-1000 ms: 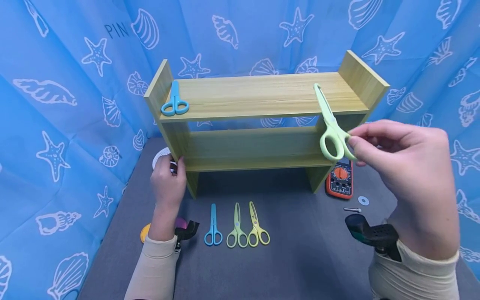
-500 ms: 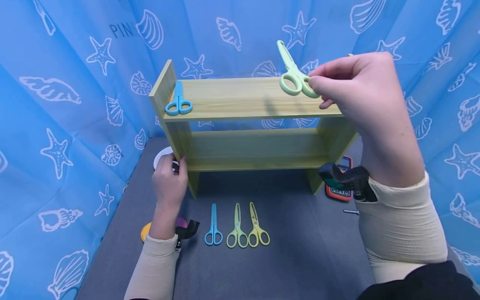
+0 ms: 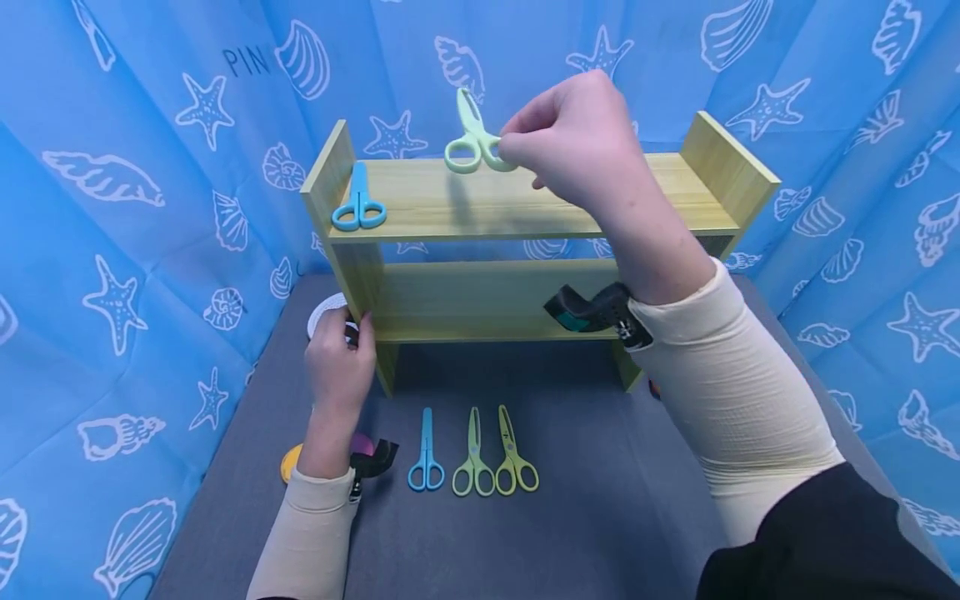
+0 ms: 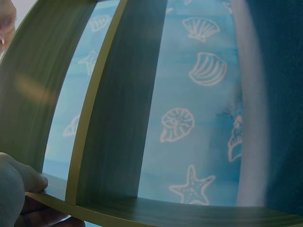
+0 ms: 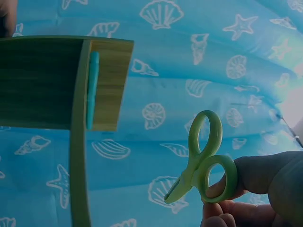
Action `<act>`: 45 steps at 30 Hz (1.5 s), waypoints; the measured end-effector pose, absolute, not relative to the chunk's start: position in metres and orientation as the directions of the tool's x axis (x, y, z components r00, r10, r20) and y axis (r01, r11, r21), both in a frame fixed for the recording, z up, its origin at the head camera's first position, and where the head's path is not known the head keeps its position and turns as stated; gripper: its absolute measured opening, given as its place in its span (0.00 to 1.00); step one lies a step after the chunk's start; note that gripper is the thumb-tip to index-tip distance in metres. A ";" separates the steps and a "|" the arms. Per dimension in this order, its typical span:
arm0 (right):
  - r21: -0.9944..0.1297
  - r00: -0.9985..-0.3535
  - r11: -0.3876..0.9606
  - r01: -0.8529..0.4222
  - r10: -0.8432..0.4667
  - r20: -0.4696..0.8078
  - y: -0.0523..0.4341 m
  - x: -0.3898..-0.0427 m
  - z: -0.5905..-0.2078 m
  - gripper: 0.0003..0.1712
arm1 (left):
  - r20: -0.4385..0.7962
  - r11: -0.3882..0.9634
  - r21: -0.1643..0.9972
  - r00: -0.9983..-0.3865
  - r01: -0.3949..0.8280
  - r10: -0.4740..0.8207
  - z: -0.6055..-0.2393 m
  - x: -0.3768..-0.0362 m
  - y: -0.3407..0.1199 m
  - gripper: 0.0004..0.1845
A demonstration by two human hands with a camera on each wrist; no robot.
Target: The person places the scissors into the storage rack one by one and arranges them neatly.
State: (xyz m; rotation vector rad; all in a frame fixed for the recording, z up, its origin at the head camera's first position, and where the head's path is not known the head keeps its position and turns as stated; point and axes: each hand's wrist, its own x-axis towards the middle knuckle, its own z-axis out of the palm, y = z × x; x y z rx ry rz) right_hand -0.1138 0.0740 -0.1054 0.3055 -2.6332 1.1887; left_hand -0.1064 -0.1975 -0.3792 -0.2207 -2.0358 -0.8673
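My right hand [image 3: 570, 137] pinches the handles of light green scissors [image 3: 471, 137], held in the air over the back middle of the wooden shelf's top board [image 3: 525, 204]; in the right wrist view the green scissors [image 5: 203, 158] hang from my fingers [image 5: 258, 177] above the shelf [image 5: 47, 82]. Blue scissors [image 3: 359, 200] lie at the top board's left end, also seen as blue scissors [image 5: 92, 87] from below. My left hand [image 3: 339, 358] grips the shelf's left upright near the lower board; its thumb [image 4: 19, 179] presses the board's edge [image 4: 142, 215].
On the grey table [image 3: 600, 517] in front of the shelf lie blue scissors [image 3: 426, 454], green scissors [image 3: 474, 458] and yellow-green scissors [image 3: 514, 457] side by side. A white tape roll [image 3: 322, 312] sits left of the shelf. Blue shell-print cloth surrounds the table.
My right hand has carried the light green scissors up from beside the shelf's right end and leftward over the top board. The left hand stays on the shelf's left upright.
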 end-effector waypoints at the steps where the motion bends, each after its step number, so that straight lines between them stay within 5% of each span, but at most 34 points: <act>1: -0.706 -0.956 0.654 -0.273 -0.100 0.277 0.068 -0.117 -0.106 0.12 | 0.788 0.740 0.496 -0.593 0.453 -0.165 -0.379 -0.106 -0.198 0.10; 10: -0.621 -0.968 0.743 -0.249 -0.172 0.182 0.030 -0.139 -0.122 0.07 | 0.785 0.741 0.494 -0.599 0.454 -0.157 -0.379 -0.106 -0.199 0.11; 22: -0.459 -0.934 0.820 -0.341 -0.242 0.262 0.013 -0.143 -0.146 0.21 | 0.800 0.758 0.466 -0.583 0.456 -0.142 -0.380 -0.107 -0.198 0.10; 37: -0.612 -0.915 0.702 -0.363 -0.144 0.377 0.056 -0.093 -0.129 0.17 | 0.791 0.749 0.474 -0.597 0.464 -0.130 -0.378 -0.107 -0.199 0.11; 45: -0.589 -0.847 0.673 -0.448 -0.108 0.521 0.081 -0.065 -0.150 0.13 | 0.796 0.749 0.474 -0.590 0.463 -0.139 -0.380 -0.107 -0.200 0.11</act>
